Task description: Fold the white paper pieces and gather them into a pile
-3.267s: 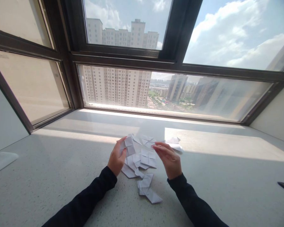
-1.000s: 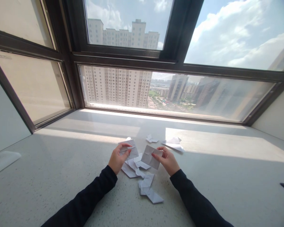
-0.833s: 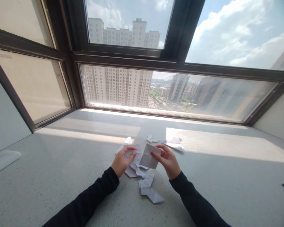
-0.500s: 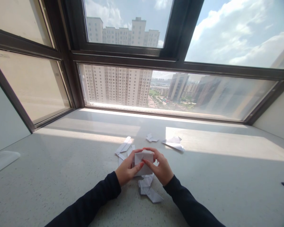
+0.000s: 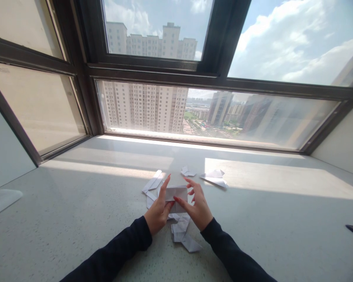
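You had brought both hands together over the paper pile (image 5: 181,229). A second before, each hand held its own folded piece; now your left hand (image 5: 157,213) and right hand (image 5: 197,211) pinched one folded white paper unit (image 5: 176,193) between them, thumbs on its near face, fingers spread behind it. It sat lifted just above the pile, which lay on the grey sill (image 5: 76,219). To my eye the two pieces were being joined. A strip (image 5: 153,181), a scrap (image 5: 187,172) and a folded plane shape (image 5: 216,178) lay beyond the pile.
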A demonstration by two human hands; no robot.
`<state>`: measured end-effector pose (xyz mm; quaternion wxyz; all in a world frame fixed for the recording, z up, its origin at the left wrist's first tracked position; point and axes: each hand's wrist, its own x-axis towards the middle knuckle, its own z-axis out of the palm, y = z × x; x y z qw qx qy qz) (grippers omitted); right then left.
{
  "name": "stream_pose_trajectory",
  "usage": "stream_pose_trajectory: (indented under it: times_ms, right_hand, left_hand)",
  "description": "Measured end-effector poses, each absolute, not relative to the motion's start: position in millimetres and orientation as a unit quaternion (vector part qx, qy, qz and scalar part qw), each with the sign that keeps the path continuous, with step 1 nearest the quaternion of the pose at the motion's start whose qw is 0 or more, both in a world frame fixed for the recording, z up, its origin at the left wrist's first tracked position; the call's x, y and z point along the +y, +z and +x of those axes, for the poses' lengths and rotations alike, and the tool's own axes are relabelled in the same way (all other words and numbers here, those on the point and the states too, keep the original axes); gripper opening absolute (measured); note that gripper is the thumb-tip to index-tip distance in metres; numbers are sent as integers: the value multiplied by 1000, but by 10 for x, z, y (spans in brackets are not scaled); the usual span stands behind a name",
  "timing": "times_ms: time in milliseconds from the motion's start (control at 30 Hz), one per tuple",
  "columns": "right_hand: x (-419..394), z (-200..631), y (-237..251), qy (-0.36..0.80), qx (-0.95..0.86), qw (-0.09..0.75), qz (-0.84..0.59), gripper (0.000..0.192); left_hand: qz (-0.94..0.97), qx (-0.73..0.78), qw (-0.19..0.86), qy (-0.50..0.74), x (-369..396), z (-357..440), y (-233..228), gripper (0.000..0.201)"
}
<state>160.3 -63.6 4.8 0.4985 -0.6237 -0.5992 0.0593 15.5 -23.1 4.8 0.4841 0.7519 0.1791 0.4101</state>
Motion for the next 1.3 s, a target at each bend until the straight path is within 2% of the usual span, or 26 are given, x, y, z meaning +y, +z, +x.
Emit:
stream_pose_trajectory:
  times_ms: [133, 233, 333, 467, 567, 700, 900, 1133, 1233, 1300]
  right_hand:
    - [-624, 1607, 44, 153, -633, 478, -590, 18]
    - [-629, 1579, 64, 150, -634, 490, -580, 13]
    - [-601, 1637, 70, 188, -609, 495, -590, 15]
    - [-544, 2078, 89, 253, -545, 524, -603, 27]
    - [-570, 2612, 110, 190, -492, 498, -689, 32]
    - [-662, 3134, 70, 116, -472, 407, -774, 33]
    - [-641, 3167, -59, 17, -508, 246, -826, 25]
    - [-572, 3122, -165, -69, -444, 236, -862, 44]
    - [-560, 3149, -202, -117, -411, 232, -874, 45]
    - [-563, 3168, -214, -78, -389, 259, -880, 43]
  left_hand:
    - [745, 181, 489, 416, -212, 142, 36, 66]
    - [741, 219, 464, 434, -232, 164, 21, 66]
    - [732, 235, 464, 440, -253, 194, 10, 66]
    - [728, 233, 482, 428, -191, 185, 5, 66]
    - [726, 269, 438, 456, -56, 129, -3, 57]
    - [718, 334, 373, 483, 131, 35, 0, 44]
    - [730, 420, 286, 457, 220, -45, 32, 35]
    - [801, 485, 151, 317, 222, -33, -68, 24]
    - [817, 506, 103, 259, 205, -16, -113, 32]
    - [821, 514, 85, 233, 192, -7, -121, 37]
